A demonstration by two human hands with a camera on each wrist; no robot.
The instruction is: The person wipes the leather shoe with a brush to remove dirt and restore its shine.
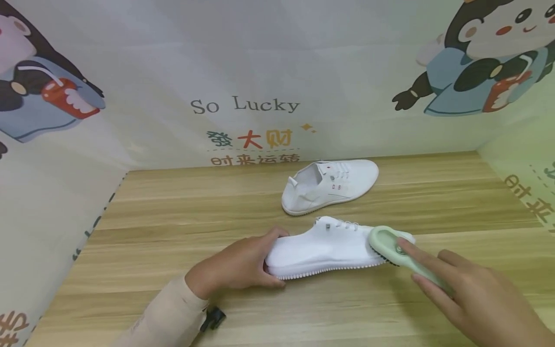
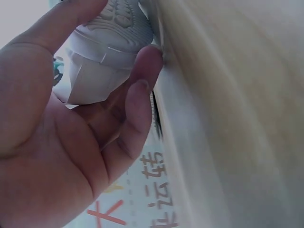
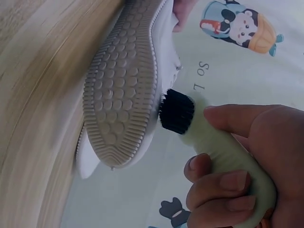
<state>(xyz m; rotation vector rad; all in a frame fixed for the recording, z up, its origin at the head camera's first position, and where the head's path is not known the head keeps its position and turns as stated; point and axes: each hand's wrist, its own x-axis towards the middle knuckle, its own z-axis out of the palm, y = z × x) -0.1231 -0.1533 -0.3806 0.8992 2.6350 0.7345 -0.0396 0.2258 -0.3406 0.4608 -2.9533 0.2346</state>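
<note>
A white lace-up shoe (image 1: 323, 248) is tilted on its side edge, its studded sole (image 3: 118, 85) facing the right wrist camera. My left hand (image 1: 243, 260) grips it by the heel, thumb on one side and fingers on the other; the heel (image 2: 102, 59) sits between them in the left wrist view. In my right hand (image 1: 481, 289) is a pale green scrub brush (image 1: 390, 243), held by its handle. Its dark bristles (image 3: 176, 112) touch the toe part of the shoe near the sole's edge. The second white shoe (image 1: 342, 180) lies upright behind the first.
The wood-grain tabletop (image 1: 151, 217) is bounded at the back and sides by pale printed walls (image 1: 347, 96) with cartoon figures and lettering. A small black clip-like piece (image 1: 213, 319) shows beside the left sleeve (image 1: 166, 313).
</note>
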